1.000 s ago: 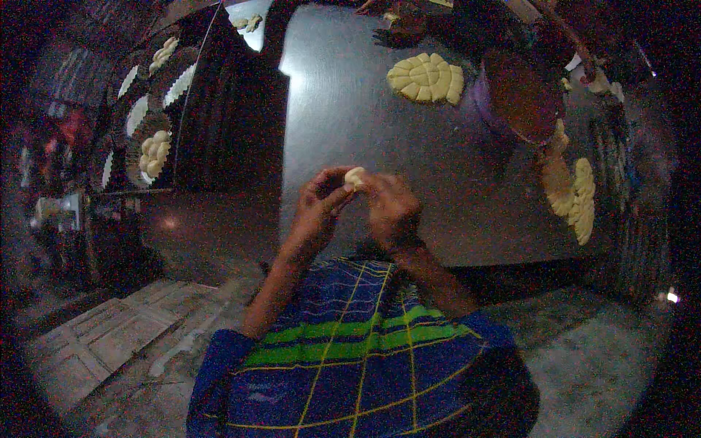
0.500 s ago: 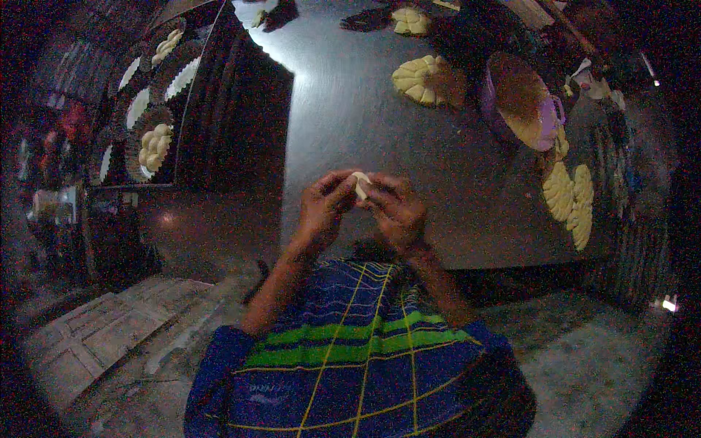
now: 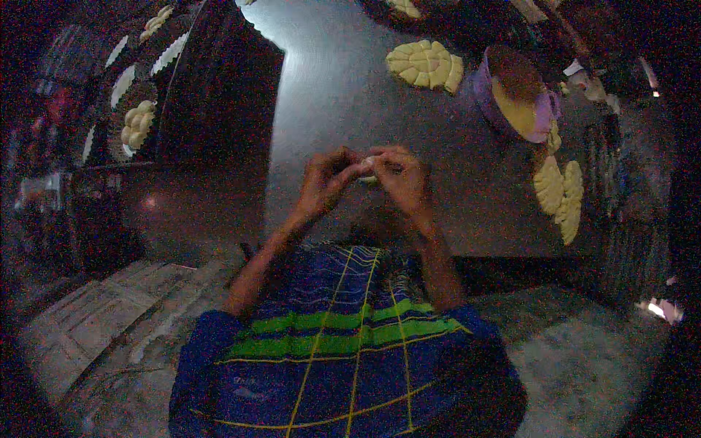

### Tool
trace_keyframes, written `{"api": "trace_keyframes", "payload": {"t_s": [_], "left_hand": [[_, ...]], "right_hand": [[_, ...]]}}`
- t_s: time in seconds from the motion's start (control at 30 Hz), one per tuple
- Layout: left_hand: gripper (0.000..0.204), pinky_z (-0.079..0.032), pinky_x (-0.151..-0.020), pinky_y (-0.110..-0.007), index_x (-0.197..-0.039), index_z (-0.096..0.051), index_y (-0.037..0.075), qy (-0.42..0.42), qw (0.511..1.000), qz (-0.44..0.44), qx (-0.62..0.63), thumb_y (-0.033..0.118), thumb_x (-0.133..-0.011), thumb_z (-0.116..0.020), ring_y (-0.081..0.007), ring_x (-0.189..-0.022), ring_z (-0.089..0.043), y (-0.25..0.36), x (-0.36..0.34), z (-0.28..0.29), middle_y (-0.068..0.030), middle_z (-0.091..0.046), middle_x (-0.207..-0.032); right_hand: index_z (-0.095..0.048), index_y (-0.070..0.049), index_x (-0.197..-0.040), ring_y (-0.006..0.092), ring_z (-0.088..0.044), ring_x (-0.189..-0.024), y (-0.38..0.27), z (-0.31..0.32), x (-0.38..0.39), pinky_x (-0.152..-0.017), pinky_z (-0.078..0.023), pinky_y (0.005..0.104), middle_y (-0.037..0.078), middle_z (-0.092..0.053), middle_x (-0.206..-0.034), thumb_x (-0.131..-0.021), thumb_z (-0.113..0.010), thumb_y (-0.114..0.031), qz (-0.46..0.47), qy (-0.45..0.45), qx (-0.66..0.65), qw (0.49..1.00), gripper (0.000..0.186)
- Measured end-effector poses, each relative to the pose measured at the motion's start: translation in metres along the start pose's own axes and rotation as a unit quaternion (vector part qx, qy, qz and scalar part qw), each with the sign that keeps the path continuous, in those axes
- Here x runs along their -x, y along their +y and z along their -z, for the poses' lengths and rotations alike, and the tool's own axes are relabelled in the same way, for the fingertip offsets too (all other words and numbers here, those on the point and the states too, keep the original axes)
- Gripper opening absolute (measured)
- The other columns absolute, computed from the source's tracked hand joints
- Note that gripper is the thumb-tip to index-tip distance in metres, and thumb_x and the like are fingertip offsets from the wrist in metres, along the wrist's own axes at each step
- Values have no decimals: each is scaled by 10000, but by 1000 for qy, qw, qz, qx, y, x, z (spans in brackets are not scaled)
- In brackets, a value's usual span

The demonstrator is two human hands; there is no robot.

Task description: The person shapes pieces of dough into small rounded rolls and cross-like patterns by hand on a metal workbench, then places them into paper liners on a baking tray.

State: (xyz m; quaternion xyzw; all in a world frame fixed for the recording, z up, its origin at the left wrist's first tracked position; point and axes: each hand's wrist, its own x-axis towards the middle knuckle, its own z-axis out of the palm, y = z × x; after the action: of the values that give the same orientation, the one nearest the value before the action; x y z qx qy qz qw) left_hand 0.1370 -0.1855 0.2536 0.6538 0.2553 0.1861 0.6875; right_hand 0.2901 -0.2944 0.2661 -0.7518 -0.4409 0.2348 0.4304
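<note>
Over the near part of the dark metal table [image 3: 336, 109], my left hand [image 3: 328, 179] and my right hand [image 3: 405, 179] meet at the fingertips. Both are closed on a small pale piece of dough [image 3: 370, 178], pinched between the thumbs and fingers. Most of that piece is hidden by my fingers. Farther off lies a flat, scored dough shape [image 3: 423, 64] made of several sections. Another dough piece [image 3: 404, 7] shows at the top edge, partly cut off.
A purple basin [image 3: 504, 109] stands tilted-looking at the right. Beside it lie flat dough shapes [image 3: 549, 184] near the table's right side. At the left, a dark tray [image 3: 164, 95] holds fluted paper liners, some with clustered dough balls [image 3: 137, 124].
Both my hands have lifted slightly away from me, and my fingers have closed further over the dough, covering more of it. At the far end, a dark shape has moved off the scored dough.
</note>
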Motion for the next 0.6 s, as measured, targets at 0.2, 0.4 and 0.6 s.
{"api": "trace_keyframes", "payload": {"t_s": [0.2, 0.4, 0.6], "left_hand": [[335, -518, -849, -328, -1189, -538, 13, 13, 990, -21, 138, 28, -867, -630, -182, -937, -643, -7, -16, -15, -99, -677, -947], [606, -511, -911, -372, -1346, -375, 52, -39, 944, 49, 325, -101, -801, -594, -240, -1035, -636, -18, -16, -14, -107, -664, -988], [534, -498, -955, -403, -1306, -436, 32, 30, 919, 11, 393, -73, -807, -597, -262, -1108, -606, -24, -23, -4, -150, -630, -1105]], "right_hand": [[-707, -15, -922, 160, -662, -916, 2, 24, -17, -806, -530, 298, 70, -704, -1046, -846, -713, -90, -128, -116, -71, 982, 107], [-686, -13, -996, 163, -656, -917, 13, 16, -14, -810, -527, 294, 70, -699, -1047, -821, -715, -26, -117, -101, -185, 971, 178], [-706, -35, -967, 202, -664, -887, 13, 10, -12, -796, -525, 321, 58, -695, -950, -794, -731, -47, -47, -59, 39, 996, 175]]}}
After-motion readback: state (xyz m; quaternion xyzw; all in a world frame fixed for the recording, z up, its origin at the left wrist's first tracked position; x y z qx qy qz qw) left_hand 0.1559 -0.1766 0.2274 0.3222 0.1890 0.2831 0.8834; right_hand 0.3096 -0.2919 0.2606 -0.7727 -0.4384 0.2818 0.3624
